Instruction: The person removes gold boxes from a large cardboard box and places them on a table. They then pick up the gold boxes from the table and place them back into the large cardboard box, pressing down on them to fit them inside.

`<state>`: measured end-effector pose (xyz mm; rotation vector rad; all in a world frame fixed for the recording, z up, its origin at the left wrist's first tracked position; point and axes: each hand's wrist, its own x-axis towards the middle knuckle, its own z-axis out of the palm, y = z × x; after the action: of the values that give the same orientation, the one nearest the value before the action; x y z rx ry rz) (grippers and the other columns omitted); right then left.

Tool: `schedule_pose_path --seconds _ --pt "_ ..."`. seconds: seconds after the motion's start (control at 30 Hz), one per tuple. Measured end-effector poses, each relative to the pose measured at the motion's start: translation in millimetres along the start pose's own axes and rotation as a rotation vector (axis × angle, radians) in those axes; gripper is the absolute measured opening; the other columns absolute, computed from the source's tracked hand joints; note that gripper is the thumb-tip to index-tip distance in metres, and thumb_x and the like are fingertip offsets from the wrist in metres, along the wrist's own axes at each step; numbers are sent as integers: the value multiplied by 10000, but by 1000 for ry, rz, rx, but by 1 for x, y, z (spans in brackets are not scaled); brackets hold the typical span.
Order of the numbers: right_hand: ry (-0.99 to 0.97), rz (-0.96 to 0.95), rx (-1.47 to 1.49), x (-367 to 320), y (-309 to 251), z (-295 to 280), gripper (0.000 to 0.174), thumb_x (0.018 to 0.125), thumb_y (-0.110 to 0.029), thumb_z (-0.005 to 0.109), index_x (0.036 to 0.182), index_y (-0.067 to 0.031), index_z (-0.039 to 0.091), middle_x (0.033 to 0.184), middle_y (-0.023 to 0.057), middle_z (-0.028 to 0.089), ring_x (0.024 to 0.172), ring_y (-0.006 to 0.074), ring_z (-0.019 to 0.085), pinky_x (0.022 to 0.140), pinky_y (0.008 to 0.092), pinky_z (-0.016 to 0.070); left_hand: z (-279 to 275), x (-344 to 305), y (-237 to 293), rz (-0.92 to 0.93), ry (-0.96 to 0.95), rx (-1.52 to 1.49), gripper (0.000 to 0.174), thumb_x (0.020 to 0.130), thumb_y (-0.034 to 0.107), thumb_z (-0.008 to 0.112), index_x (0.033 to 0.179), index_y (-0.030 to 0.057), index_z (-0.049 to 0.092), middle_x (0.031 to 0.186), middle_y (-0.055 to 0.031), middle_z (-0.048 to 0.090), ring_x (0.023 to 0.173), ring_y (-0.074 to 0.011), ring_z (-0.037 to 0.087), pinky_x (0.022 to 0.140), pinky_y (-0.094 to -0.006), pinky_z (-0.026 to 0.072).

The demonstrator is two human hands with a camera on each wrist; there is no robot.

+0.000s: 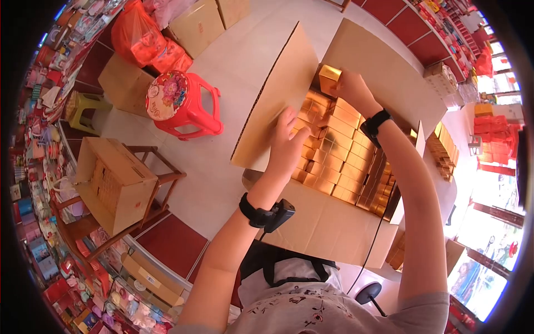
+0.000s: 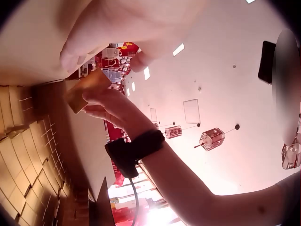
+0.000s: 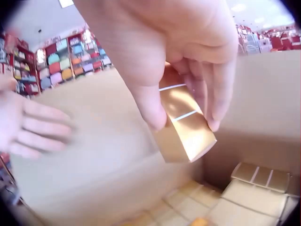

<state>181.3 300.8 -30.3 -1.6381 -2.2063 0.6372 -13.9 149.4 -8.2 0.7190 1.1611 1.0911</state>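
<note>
Right hand pinches one gold box, tilted, over the far corner of the carton. Left hand loose and outstretched by the side flap; can't tell if it touches. Rowed boxes sit below. My read: single-box handling, in or out. Next move calls for steady pinch, clearance off flap.

Tilted shiny gold box above packed golden boxes
</note>
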Motion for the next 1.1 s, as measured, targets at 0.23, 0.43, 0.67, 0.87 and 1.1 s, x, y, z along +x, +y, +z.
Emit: schedule_pose_path --seconds 0.23,0.43,0.67,0.87,1.1 --pt "-26 97 -285 7 17 35 378 701 -175 711 928 -1 463 932 191 594 916 353 575 761 398 489 -21 6 -18 119 -1 7 559 851 66 498 1356 3 267 1394 -191 311 1313 -289 294 1050 -384 252" --pt "21 49 -473 18 25 53 286 779 -177 640 916 8 472 891 187 608 854 354 605 727 403 503 -23 10 -21 177 15 -23 540 856 19 455 1359 -7 261 1396 -195 301 1315 -276 288 1030 -347 280" --pt "37 160 -796 30 25 82 207 765 -105 620 915 -21 506 852 135 616 866 268 625 664 397 540 -27 11 -22 185 15 -44 527 859 22 452 1352 -11 269 1399 -192 293 1314 -269 290 1013 -336 294" --pt "82 -3 -1069 36 44 117 137 768 -120 590 850 -10 583 834 127 616 770 267 611 605 336 529 -26 8 -21 197 7 -31 508 855 15 447 1338 -7 290 1392 -180 303 1319 -270 281 1024 -344 282" --pt "22 50 -904 28 23 98 183 756 -99 637 881 9 557 856 137 617 851 266 632 691 323 541 -25 8 -23 206 -5 15 483 860 19 443 1324 -4 312 1369 -152 328 1321 -272 274 1044 -359 258"
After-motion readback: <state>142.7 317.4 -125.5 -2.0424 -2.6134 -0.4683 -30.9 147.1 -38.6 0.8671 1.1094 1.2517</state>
